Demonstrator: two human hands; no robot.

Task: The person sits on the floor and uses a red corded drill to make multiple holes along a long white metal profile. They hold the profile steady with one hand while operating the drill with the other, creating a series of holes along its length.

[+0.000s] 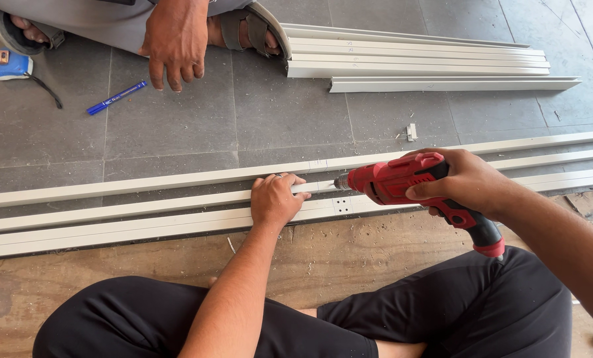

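Head camera, looking down at a person sitting cross-legged on the floor in black trousers. Long white aluminium profiles [144, 212] lie side by side across the view, their long axis running left to right, slightly rising toward the right, on a grey tiled floor [197, 119] that meets a brown board nearer the person.

The left hand [274, 201] presses palm-down on the middle profile, fingers curled over its far edge, pinning it flat. Just to its right, the right hand [465, 182] is wrapped closed around the grip of a red power drill [402, 184]. The drill lies nearly level, pointing left along the profile, its bit tip touching or almost touching the rail just beside the left hand's fingertips. A small group of drilled holes [341, 205] shows in the nearest profile, directly below the chuck. The right hand is the one on the tool; the left hand is nearer the drilling spot.

Across the floor, another person's hand [174, 41] hangs loose and holds nothing, beside sandalled feet. Near it lie a blue marker pen [116, 97] and a blue tape measure [8, 65]. A stack of shorter white profiles [416, 61] rests at the upper right, and a small white clip [411, 131] lies alone on the tiles.
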